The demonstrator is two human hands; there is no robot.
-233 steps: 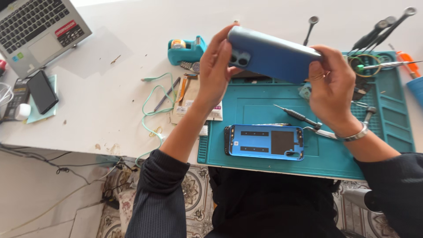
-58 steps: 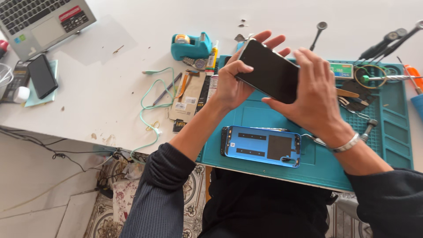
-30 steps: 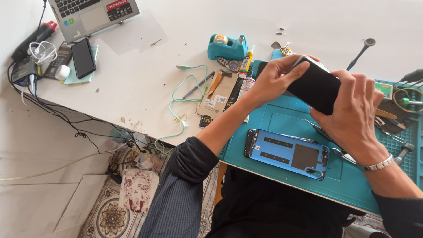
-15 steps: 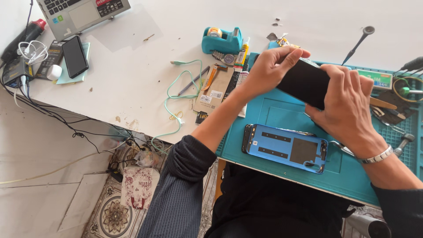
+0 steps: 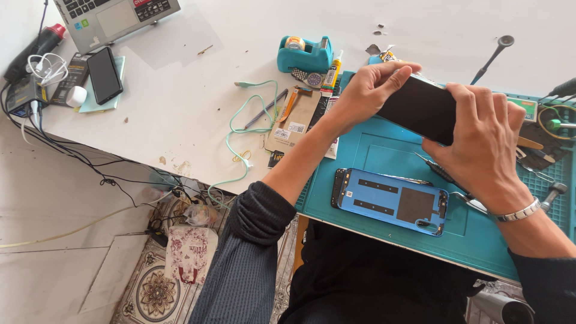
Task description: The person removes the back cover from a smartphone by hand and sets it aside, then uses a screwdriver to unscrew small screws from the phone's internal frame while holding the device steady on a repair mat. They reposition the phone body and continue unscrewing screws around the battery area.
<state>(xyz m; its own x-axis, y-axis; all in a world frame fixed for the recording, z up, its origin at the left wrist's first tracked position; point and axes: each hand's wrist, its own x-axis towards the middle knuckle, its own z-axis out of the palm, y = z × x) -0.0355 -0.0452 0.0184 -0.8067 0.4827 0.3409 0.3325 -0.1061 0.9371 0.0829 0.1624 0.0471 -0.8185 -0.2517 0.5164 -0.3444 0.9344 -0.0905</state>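
Black phone (image 5: 420, 111) sits gripped at both ends, left hand (image 5: 369, 90) and right hand (image 5: 483, 141), fingers clamped, above the mat's (image 5: 384, 150) far edge.

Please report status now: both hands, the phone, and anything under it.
Left hand and right hand both grip the dark phone, raised over the teal mat. Blue phone back cover lies flat on mat below, apart.
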